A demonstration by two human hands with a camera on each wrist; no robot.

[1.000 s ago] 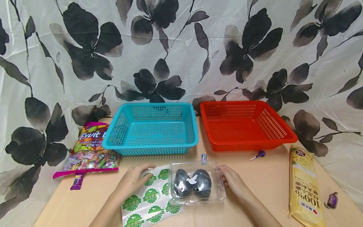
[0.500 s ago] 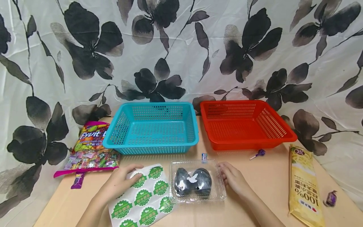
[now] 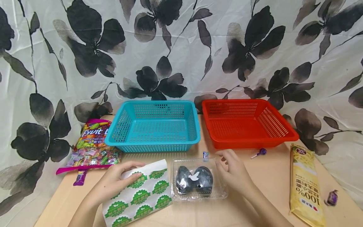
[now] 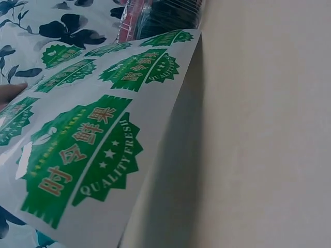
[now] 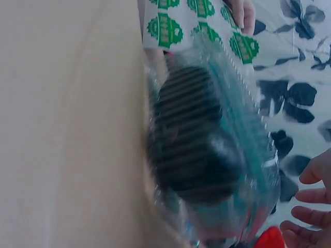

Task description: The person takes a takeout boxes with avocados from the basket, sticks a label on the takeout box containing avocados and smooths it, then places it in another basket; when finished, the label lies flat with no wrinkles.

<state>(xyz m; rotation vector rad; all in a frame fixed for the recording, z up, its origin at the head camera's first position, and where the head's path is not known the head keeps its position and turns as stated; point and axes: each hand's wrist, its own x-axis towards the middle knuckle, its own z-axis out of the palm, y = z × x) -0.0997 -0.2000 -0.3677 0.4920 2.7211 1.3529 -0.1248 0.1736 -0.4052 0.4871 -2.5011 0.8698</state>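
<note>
My left hand (image 3: pixel 120 181) holds a white sheet of green badge-shaped stickers (image 3: pixel 141 195) by its upper left side, thumb on top. In the left wrist view the sheet (image 4: pixel 93 139) is tilted up from the table, casting a shadow, and its badges read "QUALITY FRESH". Just right of the sheet lies a clear plastic clamshell box (image 3: pixel 219 192) with two dark, glossy oval things (image 3: pixel 203 181) inside. At the box's right edge is my right hand (image 3: pixel 235 171), fingers loosely bent and holding nothing; in the right wrist view this hand (image 5: pixel 315 201) shows spread fingers beside the box.
A blue basket (image 3: pixel 153 148) and a red basket (image 3: pixel 252 143) stand at the back. Left is a fruit candy bag (image 3: pixel 96 148) with a purple-wrapped sweet (image 3: pixel 80 177). Right are a lollipop (image 3: pixel 262 151), a yellow pasta pack (image 3: pixel 306 186) and another purple sweet (image 3: pixel 332 198).
My left hand has drawn the sticker sheet left, off from beside the box, and tilted it up. My right hand has lifted from the box's right edge. The box stays in place.
</note>
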